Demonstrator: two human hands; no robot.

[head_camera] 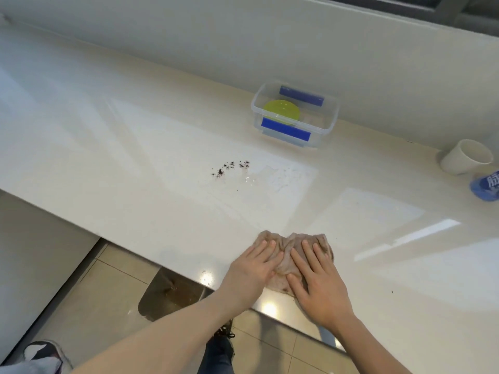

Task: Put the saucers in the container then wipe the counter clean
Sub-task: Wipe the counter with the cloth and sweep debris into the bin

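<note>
Two flat hands, left hand (249, 271) and right hand (321, 287), press one cloth (290, 248); one saucer (281, 110) in container (328, 125)

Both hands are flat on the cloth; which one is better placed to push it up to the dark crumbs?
Left, probably. The left hand lies on the cloth's left half, and the crumbs sit up and to the left of the cloth. The right hand would have to cross over. The margin is small.
</note>
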